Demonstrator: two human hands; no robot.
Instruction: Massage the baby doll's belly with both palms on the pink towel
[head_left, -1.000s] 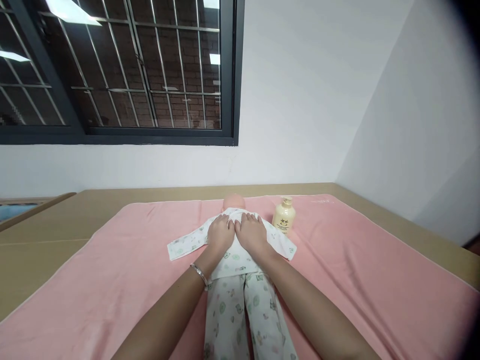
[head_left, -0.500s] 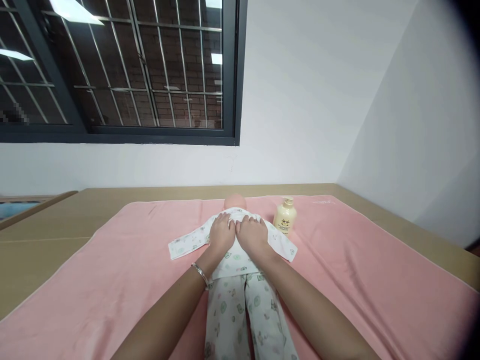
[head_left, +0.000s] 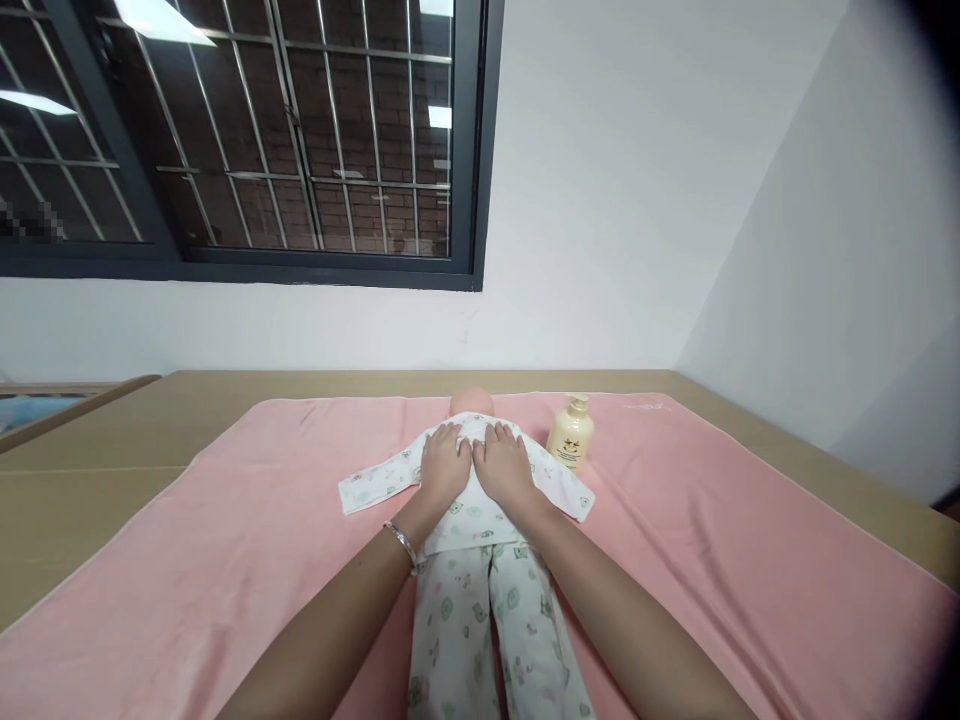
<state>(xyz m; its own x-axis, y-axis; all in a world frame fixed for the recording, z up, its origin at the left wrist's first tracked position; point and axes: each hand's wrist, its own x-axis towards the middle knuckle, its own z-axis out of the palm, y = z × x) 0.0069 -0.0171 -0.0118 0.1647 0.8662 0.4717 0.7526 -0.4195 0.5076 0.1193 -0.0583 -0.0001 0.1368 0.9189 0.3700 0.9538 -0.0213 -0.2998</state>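
Note:
A baby doll lies stretched out, its round head [head_left: 472, 402] at the far end. It wears a white patterned long-sleeved top [head_left: 471, 522] and matching trousers [head_left: 452, 620]; the sleeves spread to both sides. My left hand [head_left: 445, 464] rests flat on the left of the doll's upper chest, fingers pointing away from me, a silver bracelet [head_left: 400, 545] on the wrist. On the right of the chest lies my right hand [head_left: 502, 462], also flat with fingers extended. The thumbs nearly meet in the middle. Neither hand grasps anything.
A pale yellow pump bottle [head_left: 571, 436] stands just beyond the doll's right-hand sleeve. Under everything is a pink cloth [head_left: 750, 520] on a wooden table [head_left: 97, 510]. A white wall [head_left: 600, 220] and a barred window [head_left: 322, 150] are behind.
My right hand's fingers have straightened and point more directly away from me. My left hand has stayed in nearly the same spot. The view has shifted very slightly.

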